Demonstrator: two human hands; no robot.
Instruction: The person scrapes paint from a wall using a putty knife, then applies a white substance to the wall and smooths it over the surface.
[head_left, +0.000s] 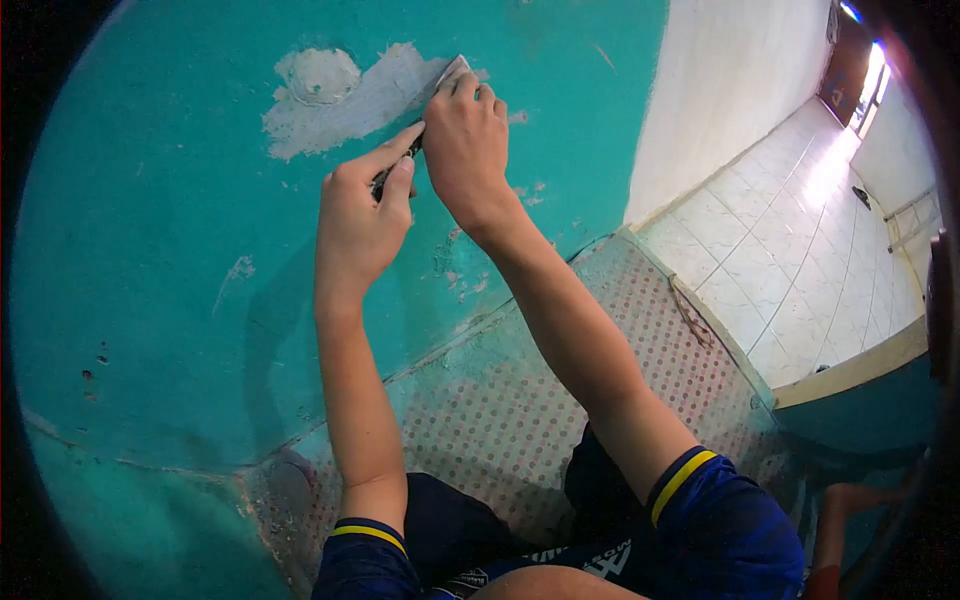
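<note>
My left hand (362,225) is wrapped around the black handle of a putty knife (412,148), thumb and forefinger along it. My right hand (468,140) is curled over the front of the same tool. A pale blade corner (455,68) pokes out past its fingertips against the wall. Directly left of the blade, a smeared grey-white filler patch (385,95) spreads over the turquoise wall (180,170), with a rounder, rougher lump (322,76) at its upper left. My right hand hides most of the blade.
Chipped paint spots (460,280) mark the wall below my hands. A dotted, dusty floor covering (500,420) lies beneath me. To the right are a white wall (715,80), a raised sill (850,365) and white tiles (770,240). Another person's arm (835,520) shows at lower right.
</note>
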